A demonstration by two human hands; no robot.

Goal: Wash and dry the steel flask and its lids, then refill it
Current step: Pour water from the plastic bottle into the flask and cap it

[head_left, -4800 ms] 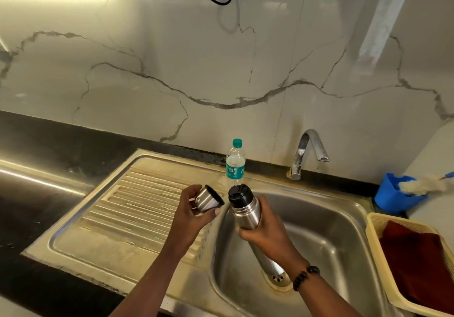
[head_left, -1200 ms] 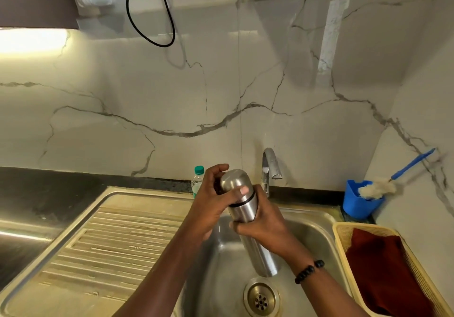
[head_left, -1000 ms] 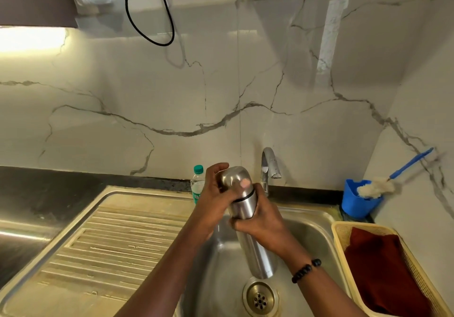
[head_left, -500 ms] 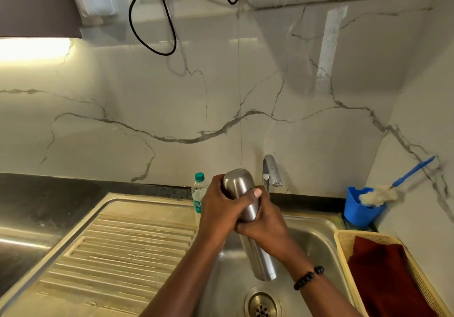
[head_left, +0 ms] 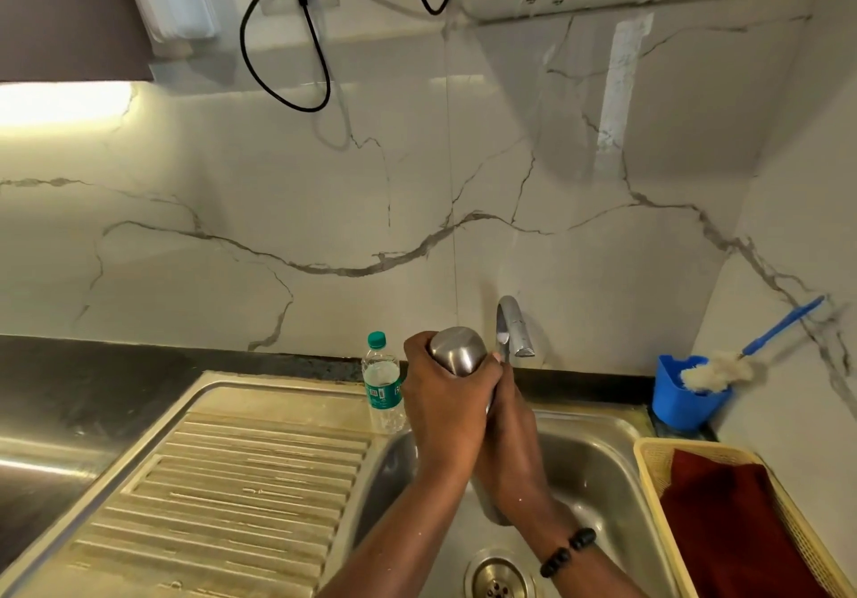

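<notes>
One brushed-steel cylindrical flask (head_left: 457, 351) stands nearly upright over the one stainless steel sink basin (head_left: 598, 463), gripped by two hands. The left hand (head_left: 440, 393) curls tightly round its domed steel cap; the right hand (head_left: 508, 440) wraps the body just below, hiding most of it. One clear plastic water bottle with a green cap (head_left: 382, 384) stands just left.
</notes>
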